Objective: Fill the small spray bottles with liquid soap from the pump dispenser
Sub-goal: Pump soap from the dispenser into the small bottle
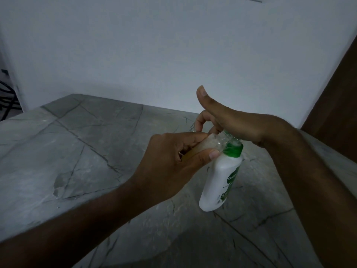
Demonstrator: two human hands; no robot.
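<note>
From my feed, a grey stone-look surface (pixel 81 144) with dark crack-like veins fills the lower half, its far edge meeting a plain pale wall (pixel 154 51) at twelve o'clock. The light is dim and bluish, brightest on the wall. At three o'clock a dark brown panel (pixel 336 97) runs up the frame edge. At nine o'clock I see dark curved bars (pixel 7 97), too blurred to identify.
</note>
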